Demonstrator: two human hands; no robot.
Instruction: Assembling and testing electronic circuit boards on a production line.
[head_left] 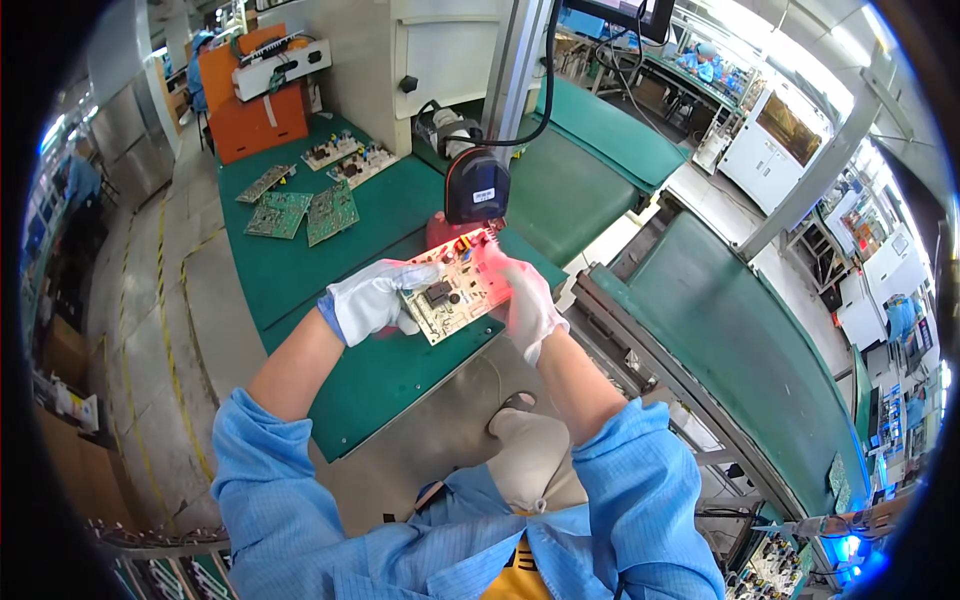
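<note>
Between my two gloved hands I hold a populated circuit board [450, 300], tilted above the green table. My left hand [372, 300], in a white glove, grips its left edge, thumb on top. My right hand [528, 305], also gloved in white, closes on the right edge. Just above the board's far end hangs a black scanner head [477, 187] with a white label. Its red light falls on the board's far right corner and on my right fingers. The undersides of both hands' grips are hidden by the board.
On the green table [350, 400] lie several more circuit boards [280, 215] at the far left. An orange holder [262, 120] stands behind them. A metal post [513, 70] rises beyond the scanner. To the right runs a green conveyor belt [720, 310] with a board [838, 480] at its near end.
</note>
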